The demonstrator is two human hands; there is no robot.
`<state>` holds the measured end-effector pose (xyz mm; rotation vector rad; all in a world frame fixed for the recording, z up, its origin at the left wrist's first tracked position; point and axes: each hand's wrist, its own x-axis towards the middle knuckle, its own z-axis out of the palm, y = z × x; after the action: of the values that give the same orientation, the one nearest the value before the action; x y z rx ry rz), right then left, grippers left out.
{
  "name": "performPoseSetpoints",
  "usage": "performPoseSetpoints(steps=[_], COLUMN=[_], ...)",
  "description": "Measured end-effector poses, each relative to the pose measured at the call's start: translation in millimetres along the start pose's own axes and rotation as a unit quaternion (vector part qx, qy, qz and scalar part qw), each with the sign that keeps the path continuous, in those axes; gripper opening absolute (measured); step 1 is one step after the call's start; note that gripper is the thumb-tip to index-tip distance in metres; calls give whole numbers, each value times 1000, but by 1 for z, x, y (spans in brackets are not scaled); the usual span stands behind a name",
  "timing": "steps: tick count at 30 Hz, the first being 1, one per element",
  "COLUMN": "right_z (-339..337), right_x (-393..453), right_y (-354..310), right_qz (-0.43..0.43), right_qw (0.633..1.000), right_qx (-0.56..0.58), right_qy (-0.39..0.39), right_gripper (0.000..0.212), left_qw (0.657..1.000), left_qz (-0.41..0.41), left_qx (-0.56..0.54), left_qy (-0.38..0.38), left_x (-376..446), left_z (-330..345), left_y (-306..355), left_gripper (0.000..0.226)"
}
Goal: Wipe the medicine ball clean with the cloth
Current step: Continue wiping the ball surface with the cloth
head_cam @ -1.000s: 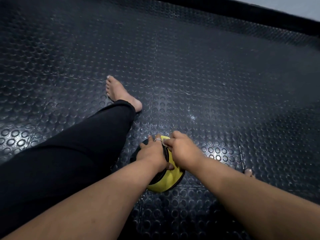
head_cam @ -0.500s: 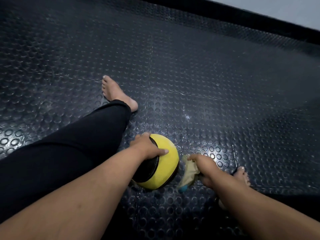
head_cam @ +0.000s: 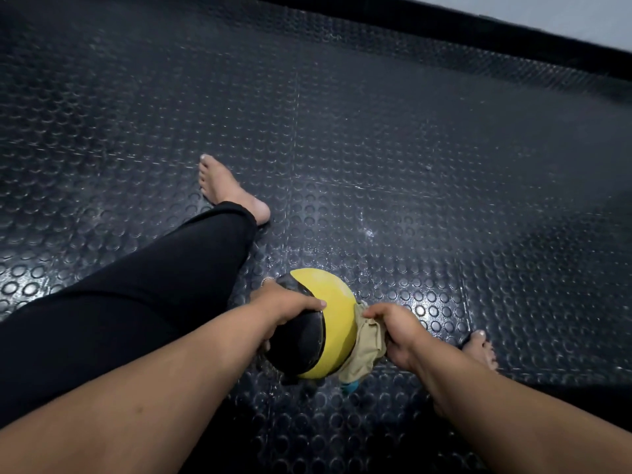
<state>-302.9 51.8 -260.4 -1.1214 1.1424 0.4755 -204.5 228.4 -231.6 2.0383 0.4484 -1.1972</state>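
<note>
A yellow and black medicine ball [head_cam: 337, 309] sits on the studded black floor between my legs. My left hand [head_cam: 284, 304] grips its black left side from above, thumb lying across the top. My right hand [head_cam: 393, 330] holds a bunched beige cloth [head_cam: 367, 347] with a blue corner and presses it against the ball's yellow right side. The cloth hangs down to the floor under my fingers.
My left leg in black trousers [head_cam: 154, 302] stretches forward, its bare foot [head_cam: 225, 186] on the rubber floor [head_cam: 376, 148]. My right foot [head_cam: 480, 347] lies just right of my right hand. A dark raised edge [head_cam: 444, 32] runs along the far side.
The ball turned so more yellow shows. My right hand came off the top, dropped to the right with the cloth, then brought it against the ball's right side.
</note>
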Motion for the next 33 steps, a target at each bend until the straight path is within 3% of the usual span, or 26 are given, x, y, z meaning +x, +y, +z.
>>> performPoseSetpoints(steps=[3,6,10,12,15,18,22,26,33], right_z=[-7,-10,-7,-7,-1,10,21,46,70], right_x=[-2,-6,-10,-9,-7,-3,1,-2,-19], right_y=[-12,-18,-14,-15,-23,-25,-24,-22,-5], right_qz=[-32,-62,-92,-96,-121,-147,-167,-211,-274], right_qw=[999,998,987,982,970,964,964,927,859], right_qx=[-5,-20,-130,-165,-213,-220,-197,-231,-360], right_qy=[6,-15,-2,8,-4,21,62,206,239], right_gripper=[10,9,10,16,18,17,25,17,24], left_qw=[998,998,970,934,898,887,901,914,919], left_qz=[34,38,39,90,165,183,179,181,183], left_qx=[-13,8,239,344,406,418,393,363,349], left_qy=[47,46,20,24,-33,-66,-37,-22,-6], left_x=[0,0,-10,-11,-6,2,2,7,9], left_z=[4,0,1,3,1,-5,-3,-2,4], left_y=[0,1,5,9,12,7,1,0,0], left_gripper=[111,109,113,117,116,120,127,126,124])
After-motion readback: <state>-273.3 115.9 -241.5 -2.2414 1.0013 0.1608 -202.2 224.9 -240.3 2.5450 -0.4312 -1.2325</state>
